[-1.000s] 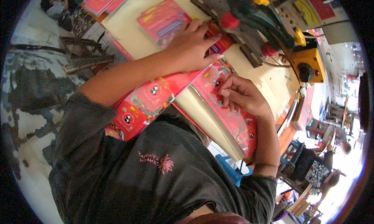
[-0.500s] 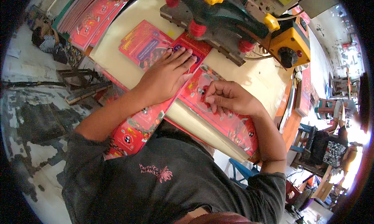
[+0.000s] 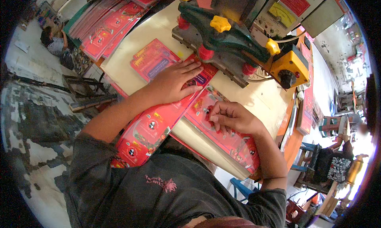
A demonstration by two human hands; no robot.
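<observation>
My left hand lies flat, fingers stretched, on a long red printed strip that runs diagonally from the press toward my lap. Its far end lies against the bed of a dark green press with yellow knobs and red collars. Beside the strip, my right hand hovers over a glossy, red printed sheet. The thumb and fingers are pinched together. Something small and red shows at the fingertips, but I cannot make out what it is. Several red printed cards lie beyond my left hand.
Stacks of red printed pieces stand at the far left. A yellow control box with a black dial sits right of the press, below a grey panel with a meter. Other people sit at far left and far right.
The view has tilted up, so more of the press and its meter panel shows. Both hands keep nearly the same pose and place on the work.
</observation>
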